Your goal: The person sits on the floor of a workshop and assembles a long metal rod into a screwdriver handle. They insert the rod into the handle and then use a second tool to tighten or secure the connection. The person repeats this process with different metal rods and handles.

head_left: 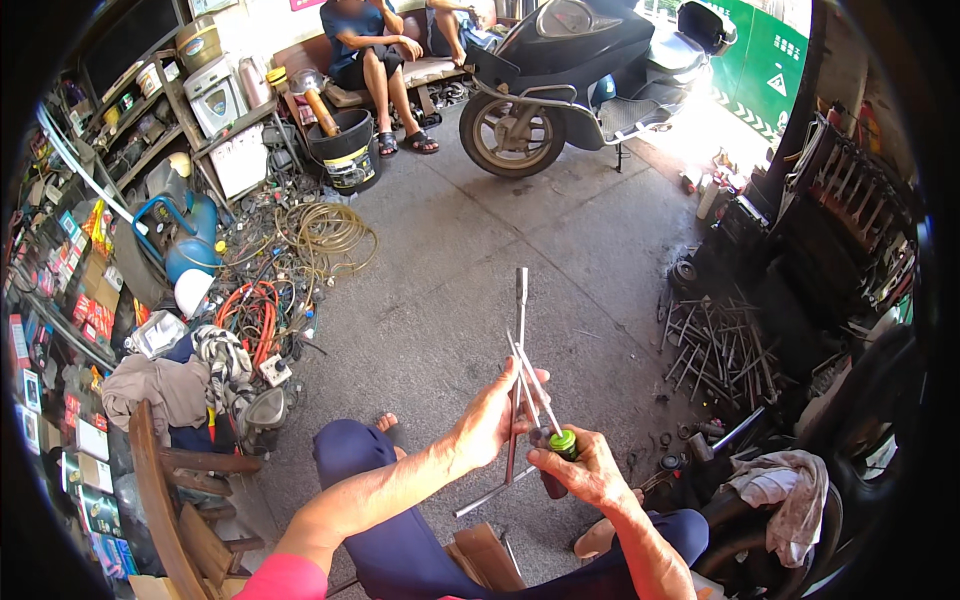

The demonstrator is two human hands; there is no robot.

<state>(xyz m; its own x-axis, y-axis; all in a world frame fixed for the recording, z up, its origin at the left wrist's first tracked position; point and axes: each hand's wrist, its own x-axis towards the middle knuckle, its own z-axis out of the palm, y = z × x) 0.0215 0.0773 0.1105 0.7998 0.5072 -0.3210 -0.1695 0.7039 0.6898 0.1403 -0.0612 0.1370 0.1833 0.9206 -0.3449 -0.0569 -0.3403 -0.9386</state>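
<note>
Head view: seated person, knees at near edge, both hands raised over lap.
Left hand (492, 415): fingers wrapped round the shaft of a long socket wrench (519, 345), held upright, socket end far.
Right hand (590, 470): fingers closed on a screwdriver (556, 448) with green cap and dark handle; its thin rod crosses the wrench shaft.
Step in hand: judged as working the thin rod against the wrench shaft; exact contact too small to tell.
Next move: seems to call for a steady left grip while the right aligns the rod.
Floor (450, 260): bare grey concrete, cracked.
Left: chair (165, 480), rags, coiled hoses (325, 235), shelves.
Right: scattered tools (715, 345).
Far: scooter (580, 80), seated people.
</note>
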